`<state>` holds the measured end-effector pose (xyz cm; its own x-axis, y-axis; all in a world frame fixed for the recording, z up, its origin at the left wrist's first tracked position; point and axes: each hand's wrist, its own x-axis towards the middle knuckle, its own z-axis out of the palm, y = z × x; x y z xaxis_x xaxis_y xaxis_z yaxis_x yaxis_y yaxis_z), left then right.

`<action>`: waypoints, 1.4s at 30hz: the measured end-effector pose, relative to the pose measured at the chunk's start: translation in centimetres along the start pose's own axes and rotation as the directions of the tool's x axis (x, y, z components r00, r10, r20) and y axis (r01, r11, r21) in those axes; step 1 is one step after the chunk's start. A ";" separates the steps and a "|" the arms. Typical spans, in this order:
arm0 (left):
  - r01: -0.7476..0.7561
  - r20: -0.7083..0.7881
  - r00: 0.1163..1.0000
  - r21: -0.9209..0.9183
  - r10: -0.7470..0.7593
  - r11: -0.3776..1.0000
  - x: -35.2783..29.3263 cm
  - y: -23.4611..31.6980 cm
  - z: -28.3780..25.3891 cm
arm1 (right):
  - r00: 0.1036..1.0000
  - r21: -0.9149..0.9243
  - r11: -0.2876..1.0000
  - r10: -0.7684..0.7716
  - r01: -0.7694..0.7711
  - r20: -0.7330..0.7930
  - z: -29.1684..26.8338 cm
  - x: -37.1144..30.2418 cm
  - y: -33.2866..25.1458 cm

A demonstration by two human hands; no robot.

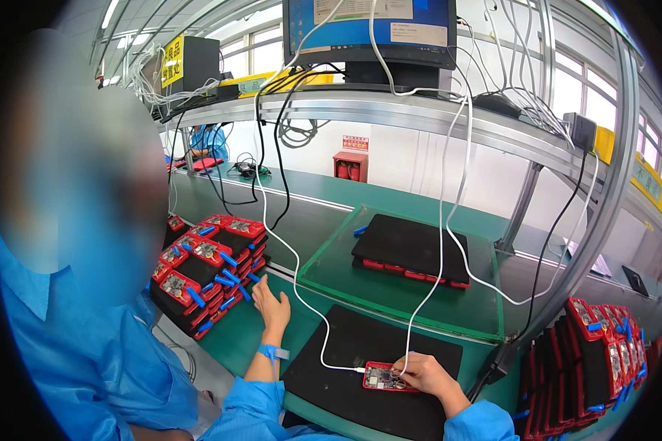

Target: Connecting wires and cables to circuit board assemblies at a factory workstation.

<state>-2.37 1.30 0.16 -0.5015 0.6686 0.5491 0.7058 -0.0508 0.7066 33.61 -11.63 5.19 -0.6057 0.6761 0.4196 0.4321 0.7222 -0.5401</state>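
The red-framed circuit board (379, 378) lies on the black mat (312, 389). It looks light and stiff, with exposed, fragile components, so the frame's rim seems the safest hold. The right hand's (425, 373) fingers bunch at its right end; whether they pinch board or white cable (441, 235), I cannot tell. The left hand's (274, 312) fingers are open, near stacked red-framed boards (207, 252).

The person wears bright-blue sleeves (254, 403) ending on the forearms; a paler blue strap (273, 352) rings the wrist of the left hand (273, 312).
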 end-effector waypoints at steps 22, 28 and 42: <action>-0.079 -0.016 0.997 0.085 0.080 0.993 0.2 -0.1 0.1 | 1.000 0.027 0.999 0.018 -0.017 -0.012 -0.1 0.4 -0.3; -0.080 -0.024 0.996 0.170 0.085 0.982 -0.1 -0.3 0.4 | 1.000 0.030 0.999 0.015 -0.015 -0.021 0.2 -0.1 0.0; -0.083 0.006 0.996 0.201 0.084 0.976 -0.1 -1.0 0.9 | 1.000 0.037 0.999 0.001 -0.001 -0.013 0.3 -0.1 0.4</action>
<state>-2.53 2.00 -0.99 -0.4374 0.6667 0.6035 0.8313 0.0438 0.5541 33.69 -11.49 4.71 -0.5961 0.6788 0.4288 0.4075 0.7159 -0.5669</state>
